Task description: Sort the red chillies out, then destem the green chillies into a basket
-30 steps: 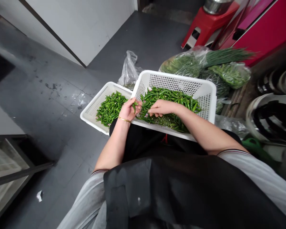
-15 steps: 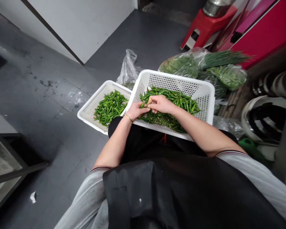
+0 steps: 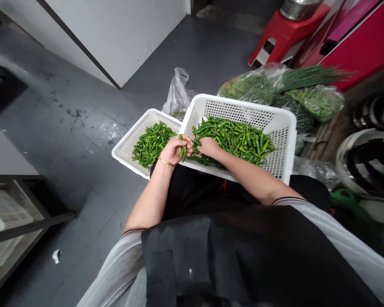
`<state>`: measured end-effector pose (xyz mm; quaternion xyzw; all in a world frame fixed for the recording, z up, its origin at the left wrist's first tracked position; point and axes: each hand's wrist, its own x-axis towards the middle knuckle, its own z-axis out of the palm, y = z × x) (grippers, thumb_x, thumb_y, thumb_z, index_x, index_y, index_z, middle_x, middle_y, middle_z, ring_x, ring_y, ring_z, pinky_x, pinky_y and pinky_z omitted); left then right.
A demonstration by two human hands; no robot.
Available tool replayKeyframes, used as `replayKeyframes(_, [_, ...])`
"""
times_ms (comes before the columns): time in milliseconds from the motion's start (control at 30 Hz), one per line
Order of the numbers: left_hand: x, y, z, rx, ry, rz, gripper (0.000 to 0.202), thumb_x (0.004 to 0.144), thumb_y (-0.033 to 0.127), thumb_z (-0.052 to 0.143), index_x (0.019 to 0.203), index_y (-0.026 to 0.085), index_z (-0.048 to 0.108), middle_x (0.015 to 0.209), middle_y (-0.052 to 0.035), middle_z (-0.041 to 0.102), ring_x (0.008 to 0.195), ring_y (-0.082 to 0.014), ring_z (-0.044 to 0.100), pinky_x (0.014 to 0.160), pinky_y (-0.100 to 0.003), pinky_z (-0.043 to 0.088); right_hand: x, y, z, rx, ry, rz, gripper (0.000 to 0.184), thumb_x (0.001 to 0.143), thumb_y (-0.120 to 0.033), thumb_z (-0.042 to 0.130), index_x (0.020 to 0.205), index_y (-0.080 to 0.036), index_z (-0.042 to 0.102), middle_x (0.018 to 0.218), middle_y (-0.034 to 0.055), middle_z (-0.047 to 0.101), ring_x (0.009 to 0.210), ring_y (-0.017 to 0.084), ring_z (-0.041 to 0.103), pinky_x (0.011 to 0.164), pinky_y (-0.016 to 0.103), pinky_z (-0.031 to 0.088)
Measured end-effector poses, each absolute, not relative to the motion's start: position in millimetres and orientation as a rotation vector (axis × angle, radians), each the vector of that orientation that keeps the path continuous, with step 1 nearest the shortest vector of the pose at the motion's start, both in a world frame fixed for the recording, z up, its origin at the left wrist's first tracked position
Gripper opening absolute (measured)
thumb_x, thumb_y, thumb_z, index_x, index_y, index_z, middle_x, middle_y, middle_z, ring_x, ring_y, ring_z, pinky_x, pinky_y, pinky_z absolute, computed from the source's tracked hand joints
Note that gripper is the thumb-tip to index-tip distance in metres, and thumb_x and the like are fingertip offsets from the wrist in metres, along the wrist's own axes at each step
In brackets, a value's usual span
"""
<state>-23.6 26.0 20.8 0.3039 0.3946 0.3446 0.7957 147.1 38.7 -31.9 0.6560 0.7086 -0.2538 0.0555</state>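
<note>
My left hand (image 3: 176, 149), with a gold bangle at its wrist, is closed around green chili peppers (image 3: 183, 149) over the near left corner of the larger white basket (image 3: 289, 140). Just to its right, my right hand (image 3: 210, 147) dips into that basket with its fingers pinched on a green chili pepper; the fingertips are partly hidden. A heap of green chili peppers (image 3: 243, 136) fills much of the larger basket. More chili peppers (image 3: 152, 143) lie in the smaller white basket (image 3: 123, 150), which stands lower on the left.
Behind the baskets lie a clear plastic bag (image 3: 176, 91) and bagged greens (image 3: 249, 87). A red stool (image 3: 284, 32) bears a metal pot (image 3: 299, 8). Pans and white containers (image 3: 344, 157) stand at the right. On the left is a metal shelf (image 3: 35, 230).
My hands, together before, have moved apart. The left turned its palm up, showing the chili peppers in it, and the right went down to the heap. The view shifted slightly.
</note>
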Motion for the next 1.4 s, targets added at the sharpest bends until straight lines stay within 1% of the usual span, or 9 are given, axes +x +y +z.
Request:
replayKeyframes(100, [-10,24,13,0.731,0.909,0.719,0.035,0.055,0.02,0.081,0.078,0.015,0.054,0.05,0.0062,0.05,0.038,-0.0073,0.047,0.038,-0.019,0.037,171,44,-4,2.011,2.338,-0.897,0.024,0.083,-0.036,0.061,0.079,-0.014,0.07,0.082,0.0093,0.072,0.079,0.02,0.067,0.068,0.026,0.048])
replayKeyframes(267, [20,23,7,0.853,0.964,0.688,0.046,0.05,0.028,0.089,0.072,0.017,0.05,0.042,0.0092,0.044,0.032,-0.0048,0.038,0.033,-0.017,0.025,194,37,29,2.043,2.278,-1.796,0.037,0.086,-0.048,0.06,0.068,-0.015,0.059,0.053,-0.0005,0.059,0.043,0.009,0.054,0.044,0.019,0.043])
replayKeyframes(600, [27,17,20,0.675,0.96,0.917,0.042,0.055,0.035,0.085,0.069,0.015,0.051,0.058,0.0045,0.054,0.04,-0.0017,0.039,0.036,-0.016,0.022,176,-6,18,1.96,2.196,-2.435,0.032,0.086,-0.043,0.061,0.069,-0.016,0.055,0.043,-0.0059,0.051,0.036,0.007,0.049,0.038,0.017,0.042])
replayKeyframes(800, [38,8,38,0.971,0.954,0.953,0.032,0.057,0.031,0.084,0.08,0.016,0.067,0.068,-0.0003,0.061,0.051,-0.0083,0.05,0.043,-0.021,0.035,183,-18,35,1.64,1.748,-2.947,0.033,0.077,-0.046,0.067,0.069,-0.018,0.053,0.04,-0.0116,0.034,0.032,0.006,0.034,0.033,0.019,0.042])
replayKeyframes(900, [38,-7,55,1.223,0.99,0.914,0.023,0.057,0.024,0.084,0.074,0.019,0.069,0.084,-0.0066,0.067,0.081,-0.0191,0.063,0.059,-0.025,0.047,201,-21,36,1.557,1.621,-2.828,0.033,0.078,-0.042,0.064,0.061,-0.02,0.046,0.038,-0.0116,0.027,0.031,0.006,0.028,0.031,0.021,0.039])
replayKeyframes(1000, [36,-17,68,1.309,0.985,0.866,0.018,0.06,0.021,0.081,0.073,0.021,0.069,0.093,-0.009,0.068,0.097,-0.0234,0.062,0.069,-0.028,0.05,218,-16,24,1.754,1.699,-2.328,0.036,0.086,-0.046,0.051,0.062,-0.019,0.05,0.039,-0.0072,0.035,0.033,0.009,0.037,0.04,0.025,0.046])
replayKeyframes(1133, [23,-8,66,1.057,0.983,1.0,0.024,0.062,0.02,0.076,0.084,0.018,0.068,0.083,-0.0053,0.066,0.075,-0.0163,0.061,0.055,-0.023,0.045,209,-10,-11,1.813,1.968,-1.16,0.049,0.087,-0.059,0.049,0.073,-0.014,0.066,0.072,0.0124,0.068,0.073,0.023,0.067,0.07,0.034,0.054])
replayKeyframes(1233, [9,10,53,0.857,0.854,1.017,0.022,0.06,0.024,0.075,0.074,0.016,0.06,0.072,-0.0021,0.062,0.059,-0.0108,0.055,0.044,-0.02,0.037,190,-9,-33,1.641,2.021,-0.871,0.048,0.086,-0.054,0.053,0.093,-0.011,0.073,0.103,0.0182,0.071,0.097,0.028,0.067,0.077,0.032,0.051])
replayKeyframes(1400, [5,20,30,0.807,0.965,0.834,0.035,0.061,0.035,0.08,0.066,0.016,0.051,0.051,0.004,0.051,0.041,-0.0057,0.044,0.036,-0.017,0.028,205,3,-19,1.497,2.101,-1.012,0.035,0.092,-0.035,0.048,0.087,-0.013,0.074,0.066,0.007,0.07,0.063,0.016,0.065,0.064,0.024,0.044])
